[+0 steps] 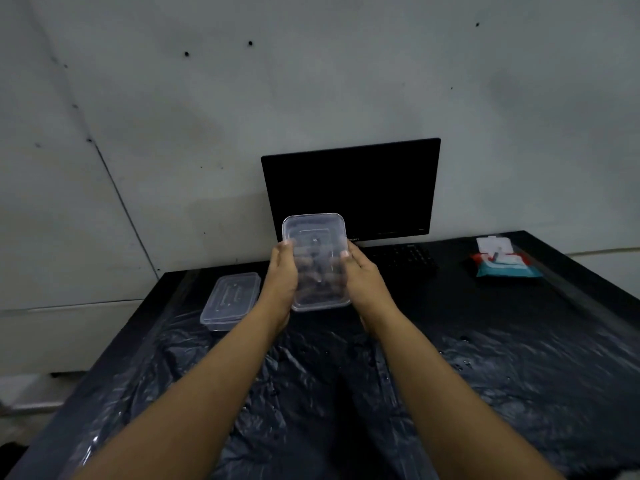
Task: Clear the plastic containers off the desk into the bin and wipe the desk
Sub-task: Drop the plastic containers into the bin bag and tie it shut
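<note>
I hold a clear plastic container (317, 247) up above the desk, tilted toward me, in front of the monitor. My left hand (282, 271) grips its left side and my right hand (362, 275) grips its right side, fingers showing through the plastic underneath. A second clear lidded container (230, 301) lies on the desk to the left of my left hand. The desk (519, 358) is black and covered with wrinkled dark plastic sheeting. No bin is in view.
A black monitor (351, 188) stands at the back against the grey wall, with a dark keyboard (405, 256) below it. A pack of wet wipes (502, 261) with its flap up lies at the back right. Water droplets dot the sheeting.
</note>
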